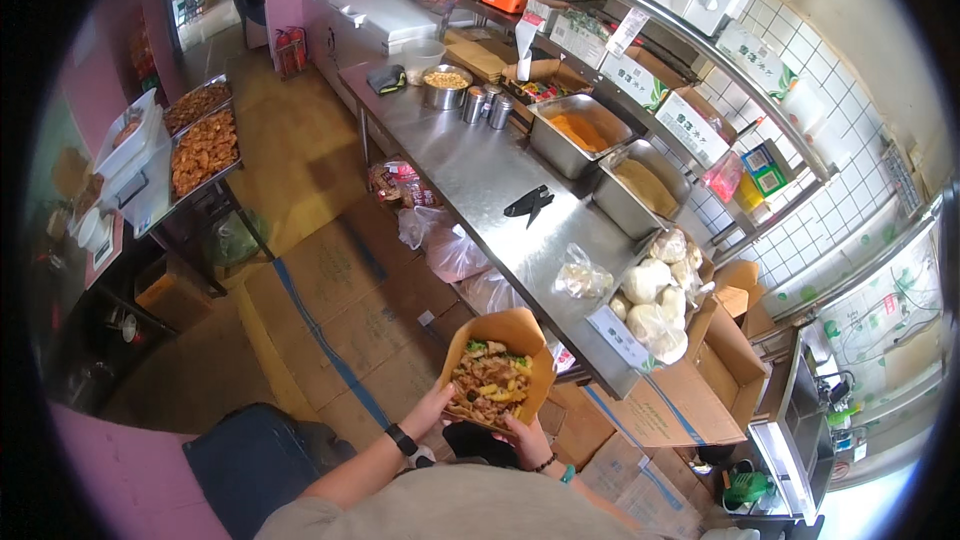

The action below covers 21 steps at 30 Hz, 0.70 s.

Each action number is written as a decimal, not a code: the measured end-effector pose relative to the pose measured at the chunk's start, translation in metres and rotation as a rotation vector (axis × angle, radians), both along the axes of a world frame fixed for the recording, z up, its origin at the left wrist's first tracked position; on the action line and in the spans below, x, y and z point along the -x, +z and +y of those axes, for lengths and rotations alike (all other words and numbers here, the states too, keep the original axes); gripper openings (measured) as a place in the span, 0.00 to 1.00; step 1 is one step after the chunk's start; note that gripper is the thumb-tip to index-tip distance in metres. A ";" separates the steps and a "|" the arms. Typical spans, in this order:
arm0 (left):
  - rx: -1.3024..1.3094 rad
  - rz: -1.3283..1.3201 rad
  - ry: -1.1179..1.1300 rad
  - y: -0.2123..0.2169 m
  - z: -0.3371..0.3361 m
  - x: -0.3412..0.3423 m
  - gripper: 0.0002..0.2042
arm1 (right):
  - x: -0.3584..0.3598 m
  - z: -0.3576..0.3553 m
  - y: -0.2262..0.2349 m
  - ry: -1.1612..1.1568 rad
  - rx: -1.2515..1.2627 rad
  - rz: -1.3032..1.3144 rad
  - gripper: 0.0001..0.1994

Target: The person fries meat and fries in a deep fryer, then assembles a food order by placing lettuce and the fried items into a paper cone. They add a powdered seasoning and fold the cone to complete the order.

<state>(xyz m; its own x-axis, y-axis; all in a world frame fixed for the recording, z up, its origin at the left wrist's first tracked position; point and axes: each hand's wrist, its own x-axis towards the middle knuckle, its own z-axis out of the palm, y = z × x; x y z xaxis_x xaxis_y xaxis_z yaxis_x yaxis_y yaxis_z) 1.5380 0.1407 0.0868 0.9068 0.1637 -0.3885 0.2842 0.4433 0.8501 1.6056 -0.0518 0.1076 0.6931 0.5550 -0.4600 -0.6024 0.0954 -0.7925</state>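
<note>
A brown paper takeout box (543,360) sits in front of my body, clear of the near end of the steel counter. Mixed food (490,382) fills it: brownish meat-like pieces, yellow chunks and some green. My left hand (432,410), with a black band at its wrist, grips the box's near left side. On the near right side my right hand (530,442) holds it, a dark bead bracelet and a teal band at that wrist. The fingers under the box are hidden. A black item (476,442) shows between my hands; I cannot make out what it is.
The steel counter (440,155) bears black scissors (530,204), a pan of orange powder (580,130), a pan of tan powder (645,185) and bagged white round items (650,295). Left stand trays of fried pieces (205,152). Flattened cardboard (340,280) covers the floor.
</note>
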 end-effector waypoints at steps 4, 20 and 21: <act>0.006 0.024 0.070 -0.004 0.049 -0.070 0.21 | -0.091 0.054 -0.018 0.075 -0.016 -0.017 0.22; -0.157 0.152 0.129 0.009 0.208 -0.294 0.26 | -0.370 0.233 0.011 0.256 0.000 0.015 0.24; -0.113 0.123 0.169 0.009 0.222 -0.306 0.26 | -0.383 0.243 0.005 0.219 -0.006 0.009 0.23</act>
<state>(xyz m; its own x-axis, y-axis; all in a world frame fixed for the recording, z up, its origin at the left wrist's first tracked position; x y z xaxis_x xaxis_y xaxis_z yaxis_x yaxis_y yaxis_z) 1.8443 0.3623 0.0957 0.8100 0.3573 -0.4650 0.3187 0.3976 0.8605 1.9887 0.1913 0.1123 0.5519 0.6947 -0.4613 -0.6161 -0.0332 -0.7870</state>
